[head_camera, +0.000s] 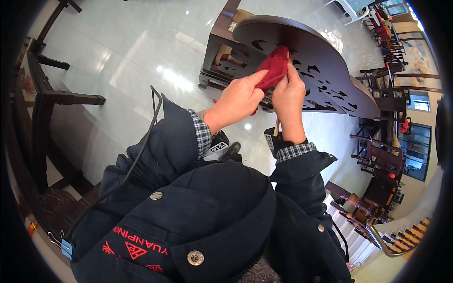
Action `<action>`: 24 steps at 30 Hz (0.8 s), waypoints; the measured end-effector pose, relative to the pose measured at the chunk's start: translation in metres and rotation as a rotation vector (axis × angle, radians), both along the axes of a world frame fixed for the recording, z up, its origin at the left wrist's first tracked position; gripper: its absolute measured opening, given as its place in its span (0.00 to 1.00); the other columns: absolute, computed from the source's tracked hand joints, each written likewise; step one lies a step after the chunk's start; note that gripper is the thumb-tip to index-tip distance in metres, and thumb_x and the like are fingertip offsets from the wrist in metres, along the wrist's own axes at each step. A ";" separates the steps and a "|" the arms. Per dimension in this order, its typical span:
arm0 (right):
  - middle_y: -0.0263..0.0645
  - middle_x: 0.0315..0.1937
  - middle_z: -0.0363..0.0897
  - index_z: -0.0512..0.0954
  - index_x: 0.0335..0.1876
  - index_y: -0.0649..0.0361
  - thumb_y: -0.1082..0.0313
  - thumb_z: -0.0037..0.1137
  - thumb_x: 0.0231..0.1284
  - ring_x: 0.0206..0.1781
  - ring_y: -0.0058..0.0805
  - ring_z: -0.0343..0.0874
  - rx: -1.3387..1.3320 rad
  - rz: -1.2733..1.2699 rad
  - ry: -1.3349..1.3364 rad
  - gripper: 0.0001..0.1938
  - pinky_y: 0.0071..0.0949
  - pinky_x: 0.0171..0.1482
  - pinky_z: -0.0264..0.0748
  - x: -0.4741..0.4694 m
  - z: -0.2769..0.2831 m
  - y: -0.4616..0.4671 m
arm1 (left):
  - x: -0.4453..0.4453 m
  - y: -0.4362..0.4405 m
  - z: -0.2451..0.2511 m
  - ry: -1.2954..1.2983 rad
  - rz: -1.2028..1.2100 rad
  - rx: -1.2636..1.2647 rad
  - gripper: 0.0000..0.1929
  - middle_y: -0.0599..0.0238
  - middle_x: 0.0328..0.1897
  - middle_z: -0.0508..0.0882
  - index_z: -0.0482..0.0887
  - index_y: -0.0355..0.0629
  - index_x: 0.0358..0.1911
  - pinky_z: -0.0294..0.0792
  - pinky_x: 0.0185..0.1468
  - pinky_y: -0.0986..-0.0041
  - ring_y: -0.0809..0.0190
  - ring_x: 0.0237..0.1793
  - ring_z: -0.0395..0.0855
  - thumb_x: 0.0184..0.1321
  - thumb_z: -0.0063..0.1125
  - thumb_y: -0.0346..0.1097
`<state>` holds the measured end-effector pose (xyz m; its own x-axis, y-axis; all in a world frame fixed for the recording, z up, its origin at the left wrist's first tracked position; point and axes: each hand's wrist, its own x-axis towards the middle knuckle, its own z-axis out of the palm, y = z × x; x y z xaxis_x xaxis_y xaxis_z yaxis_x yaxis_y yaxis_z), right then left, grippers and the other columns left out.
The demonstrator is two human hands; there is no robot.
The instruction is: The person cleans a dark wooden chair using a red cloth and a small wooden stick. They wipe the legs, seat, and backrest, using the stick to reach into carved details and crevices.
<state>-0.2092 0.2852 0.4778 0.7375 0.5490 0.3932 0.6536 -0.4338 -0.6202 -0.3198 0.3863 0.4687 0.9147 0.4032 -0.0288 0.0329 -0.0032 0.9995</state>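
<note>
A dark wooden furniture panel [329,60] with a curved edge and carved cut-outs stands before me. My left hand [242,97] grips a red cloth [272,70], whose upper part lies against the panel at the cut-outs. Close beside it, my right hand [290,88] holds a thin wooden stick [276,128]. The stick's upper end touches the cloth near the panel, and its lower end shows below my palm. The cloth and fingers hide part of the openwork, and the stick's middle is behind my hand.
Dark wooden furniture [74,99] stands at the left. Several dark chairs [378,152] line the right side, with a white plastic chair [350,10] at the upper right. A staircase [407,235] is at the lower right. A black cable [141,152] runs by my left sleeve.
</note>
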 end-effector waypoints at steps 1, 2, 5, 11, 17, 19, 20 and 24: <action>0.53 0.35 0.83 0.75 0.57 0.67 0.75 0.43 0.67 0.34 0.45 0.84 0.061 0.039 -0.020 0.16 0.34 0.40 0.78 0.000 -0.001 -0.001 | 0.001 0.000 -0.002 -0.028 0.024 0.022 0.24 0.44 0.32 0.83 0.72 0.34 0.61 0.74 0.36 0.65 0.54 0.27 0.83 0.58 0.44 0.28; 0.39 0.25 0.78 0.73 0.61 0.66 0.75 0.42 0.69 0.22 0.26 0.75 0.062 0.011 0.066 0.18 0.27 0.28 0.73 -0.004 -0.001 -0.005 | 0.002 0.001 -0.004 -0.059 0.052 0.036 0.25 0.44 0.33 0.84 0.72 0.34 0.62 0.74 0.37 0.66 0.55 0.28 0.83 0.58 0.43 0.28; 0.30 0.24 0.74 0.68 0.68 0.63 0.73 0.44 0.70 0.24 0.16 0.71 0.264 -0.101 0.820 0.21 0.19 0.27 0.67 -0.033 0.005 -0.041 | 0.001 0.002 -0.008 -0.044 0.081 0.012 0.25 0.45 0.37 0.85 0.72 0.35 0.63 0.74 0.40 0.67 0.58 0.30 0.83 0.60 0.43 0.27; 0.30 0.25 0.72 0.69 0.68 0.62 0.75 0.44 0.69 0.24 0.13 0.67 0.075 -0.011 0.485 0.22 0.16 0.29 0.67 -0.061 0.005 -0.077 | 0.006 -0.007 -0.010 -0.114 0.106 0.177 0.24 0.45 0.39 0.83 0.74 0.39 0.62 0.73 0.43 0.64 0.50 0.33 0.82 0.58 0.46 0.27; 0.46 0.34 0.82 0.70 0.67 0.62 0.78 0.44 0.67 0.29 0.18 0.75 0.023 0.054 0.370 0.22 0.20 0.35 0.73 -0.055 -0.003 -0.068 | 0.001 -0.020 -0.002 -0.124 0.147 0.662 0.25 0.59 0.33 0.76 0.78 0.48 0.59 0.73 0.31 0.64 0.53 0.29 0.80 0.53 0.57 0.28; 0.46 0.34 0.82 0.70 0.67 0.62 0.78 0.44 0.67 0.30 0.18 0.75 0.041 0.043 0.385 0.22 0.20 0.36 0.73 -0.048 -0.007 -0.060 | 0.002 -0.019 0.001 -0.160 0.138 0.745 0.26 0.62 0.32 0.75 0.79 0.47 0.58 0.72 0.28 0.67 0.56 0.30 0.80 0.50 0.60 0.28; 0.42 0.32 0.81 0.70 0.67 0.63 0.77 0.44 0.68 0.30 0.17 0.74 0.077 0.022 0.336 0.21 0.20 0.36 0.73 -0.046 -0.008 -0.056 | 0.001 -0.018 0.001 -0.167 0.132 0.759 0.26 0.62 0.32 0.75 0.79 0.47 0.58 0.72 0.28 0.68 0.56 0.30 0.80 0.50 0.60 0.28; 0.37 0.30 0.80 0.70 0.66 0.65 0.76 0.45 0.69 0.30 0.16 0.71 0.102 -0.028 0.318 0.20 0.19 0.36 0.72 -0.042 -0.005 -0.046 | 0.005 -0.015 -0.001 -0.158 0.099 0.745 0.31 0.58 0.37 0.77 0.75 0.47 0.62 0.73 0.35 0.67 0.52 0.33 0.79 0.48 0.57 0.24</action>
<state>-0.2513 0.2387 0.4725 0.8461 0.4968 0.1929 0.4092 -0.3738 -0.8323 -0.3147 0.3716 0.4674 0.8440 0.3445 0.4110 -0.0755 -0.6824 0.7271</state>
